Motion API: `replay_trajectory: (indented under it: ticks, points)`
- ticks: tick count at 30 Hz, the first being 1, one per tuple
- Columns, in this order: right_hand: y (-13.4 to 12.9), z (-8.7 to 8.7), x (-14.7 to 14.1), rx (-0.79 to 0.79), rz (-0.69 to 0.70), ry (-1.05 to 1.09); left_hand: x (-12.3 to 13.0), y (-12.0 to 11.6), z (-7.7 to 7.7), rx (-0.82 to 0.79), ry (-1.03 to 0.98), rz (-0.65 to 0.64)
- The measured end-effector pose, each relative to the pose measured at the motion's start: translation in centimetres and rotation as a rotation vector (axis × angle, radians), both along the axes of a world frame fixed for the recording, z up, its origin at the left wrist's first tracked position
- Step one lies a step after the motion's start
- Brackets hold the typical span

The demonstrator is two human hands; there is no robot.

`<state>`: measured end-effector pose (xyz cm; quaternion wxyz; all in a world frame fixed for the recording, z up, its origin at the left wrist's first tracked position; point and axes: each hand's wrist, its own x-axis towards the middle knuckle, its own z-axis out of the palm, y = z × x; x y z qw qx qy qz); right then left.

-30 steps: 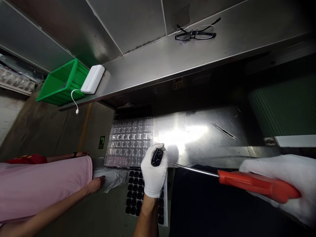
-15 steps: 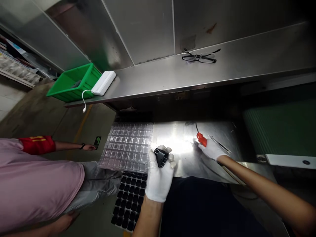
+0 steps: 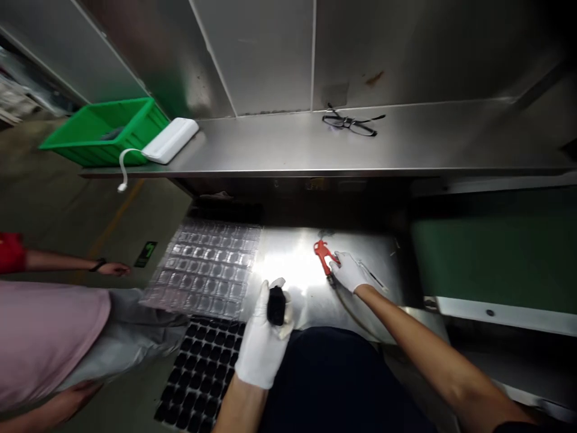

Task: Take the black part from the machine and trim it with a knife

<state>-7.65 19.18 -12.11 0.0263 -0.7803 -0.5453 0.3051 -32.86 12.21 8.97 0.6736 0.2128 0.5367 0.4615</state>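
My left hand [image 3: 265, 337], in a white glove, is closed around a small black part [image 3: 276, 305] above the near edge of the metal bench [image 3: 288, 240]. The part's dark, smooth face points up. A red air blow gun [image 3: 323, 257] lies on the bench, its hose [image 3: 349, 307] running toward the near edge. Beside it is my gloved right hand [image 3: 350, 272], fingers stretched out and the tips at the gun's lever. Whether they still touch it is hard to tell. Just right of this hand lies a thin metal tool, perhaps tweezers [image 3: 374, 276].
Clear plastic trays [image 3: 205, 264] sit at the bench's left, above a tray of black parts [image 3: 202, 367]. The shelf [image 3: 270, 144] holds glasses [image 3: 349, 123], a white power bank [image 3: 171, 139] and a green bin [image 3: 103, 132]. A person [image 3: 49, 337] stands left; a green belt [image 3: 496, 246] is right.
The red blow gun has gone from my right hand's grip to lying on the bench. In my left hand the black part has turned, its fins now out of sight. The view has shifted right.
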Motion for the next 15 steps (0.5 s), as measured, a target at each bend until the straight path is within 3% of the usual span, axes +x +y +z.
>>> replay_trajectory:
  ticks: [5, 10, 15]
  points:
    - [-2.9, 1.1, 5.3, -0.098, -0.165, -0.202, 0.6, -0.1, -0.2, 0.098, 0.164, -0.183]
    - [-3.0, -0.5, 7.0, -0.254, -0.201, -0.137, 2.2, 0.8, 1.1, -0.127, -0.134, -0.131]
    - [-3.0, -1.1, 6.6, -0.288, -0.229, -0.078, 2.4, 1.1, 1.7, -0.121, -0.271, -0.130]
